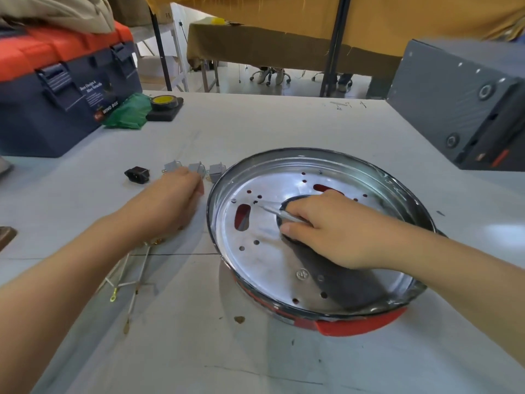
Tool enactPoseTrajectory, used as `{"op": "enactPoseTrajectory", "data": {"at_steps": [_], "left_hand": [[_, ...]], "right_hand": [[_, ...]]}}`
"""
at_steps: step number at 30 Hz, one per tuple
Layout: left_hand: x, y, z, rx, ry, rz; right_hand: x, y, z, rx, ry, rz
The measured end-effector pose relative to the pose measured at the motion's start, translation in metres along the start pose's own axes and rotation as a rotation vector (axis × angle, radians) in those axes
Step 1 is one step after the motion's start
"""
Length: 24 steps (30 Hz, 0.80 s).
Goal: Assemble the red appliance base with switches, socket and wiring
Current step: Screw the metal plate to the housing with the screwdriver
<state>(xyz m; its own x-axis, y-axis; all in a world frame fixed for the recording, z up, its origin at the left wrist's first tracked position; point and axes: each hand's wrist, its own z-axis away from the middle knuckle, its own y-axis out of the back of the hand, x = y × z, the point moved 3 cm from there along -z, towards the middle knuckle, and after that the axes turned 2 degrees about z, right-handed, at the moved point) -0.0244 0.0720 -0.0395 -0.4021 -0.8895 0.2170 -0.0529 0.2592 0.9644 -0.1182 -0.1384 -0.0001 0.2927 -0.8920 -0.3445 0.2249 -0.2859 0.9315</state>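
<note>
Red appliance base open side up, right hand grip holding tweezers pointing upper-left, left hand grip unclear over switches

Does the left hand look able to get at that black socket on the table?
Probably yes: the left hand is by the grey switches, and the black socket lies just beyond on open table, nothing between.

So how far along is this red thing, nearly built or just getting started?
Just getting started, it seems. Nothing looks fitted: the red base shows only its bare metal plate. In hand: the right hand holds a metal tool inside the base, and the left hand reaches the grey switches on the table. Left: the switches, the black socket and the loose wires all remain outside.
</note>
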Motion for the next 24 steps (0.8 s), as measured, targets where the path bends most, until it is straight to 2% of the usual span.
{"op": "enactPoseTrajectory", "data": {"at_steps": [4, 6, 8, 11, 14, 16, 21, 24], "left_hand": [[0.015, 0.035, 0.009, 0.195, -0.010, 0.181], [0.034, 0.056, 0.019, 0.224, -0.071, 0.316], [0.055, 0.071, 0.029, 0.137, -0.136, 0.524], [0.082, 0.074, 0.042, -0.107, -0.247, 0.721], [0.102, 0.060, 0.050, -0.358, -0.370, 0.690], [0.111, 0.049, 0.052, -0.482, -0.375, 0.656], [0.125, 0.038, 0.050, -0.601, -0.385, 0.504], [0.126, 0.035, 0.050, -0.614, -0.389, 0.446]], "right_hand": [[0.003, 0.012, 0.002, 0.146, 0.008, -0.055], [0.008, 0.019, 0.004, 0.205, 0.005, -0.048], [0.013, 0.025, 0.008, 0.205, -0.008, -0.036], [0.020, 0.029, 0.014, 0.155, -0.018, -0.061], [0.025, 0.029, 0.018, 0.134, -0.008, -0.118], [0.027, 0.028, 0.019, 0.130, 0.005, -0.147], [0.028, 0.025, 0.022, 0.106, 0.011, -0.195], [0.026, 0.024, 0.023, 0.073, 0.030, -0.198]]}}
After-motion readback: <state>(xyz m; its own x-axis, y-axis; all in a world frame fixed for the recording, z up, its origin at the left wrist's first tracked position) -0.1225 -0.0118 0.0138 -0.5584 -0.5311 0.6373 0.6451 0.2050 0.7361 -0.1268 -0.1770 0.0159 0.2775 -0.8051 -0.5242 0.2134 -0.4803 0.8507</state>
